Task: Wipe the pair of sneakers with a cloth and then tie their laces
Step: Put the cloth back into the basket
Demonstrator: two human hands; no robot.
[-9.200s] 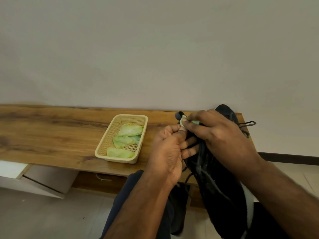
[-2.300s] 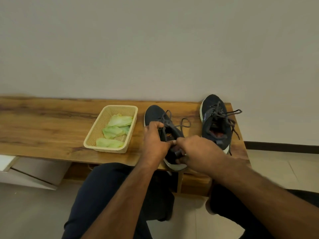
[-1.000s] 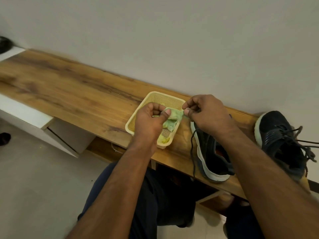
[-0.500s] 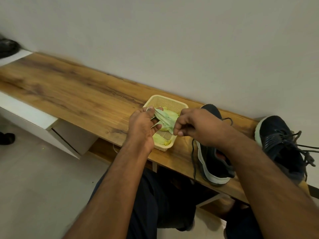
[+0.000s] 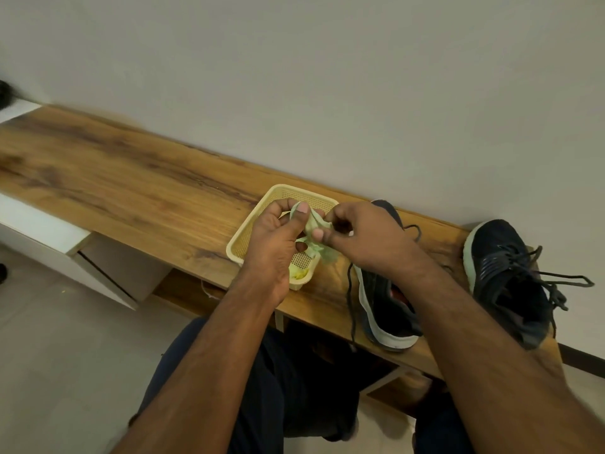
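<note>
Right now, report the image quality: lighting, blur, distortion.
Head view: dim, even indoor light; wide-angle lens tilts and bends the wooden bench; left hand and right hand, pinching the green cloth, look slightly soft; the forearms blur near the bottom edge.

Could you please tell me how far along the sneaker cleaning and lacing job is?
Nothing looks finished. In hand: the left hand and right hand both pinch a pale green cloth above the cream plastic mesh basket. Left: the near dark navy sneaker has a loose lace hanging over the wooden bench edge, and the far dark navy sneaker looks untied too.
</note>
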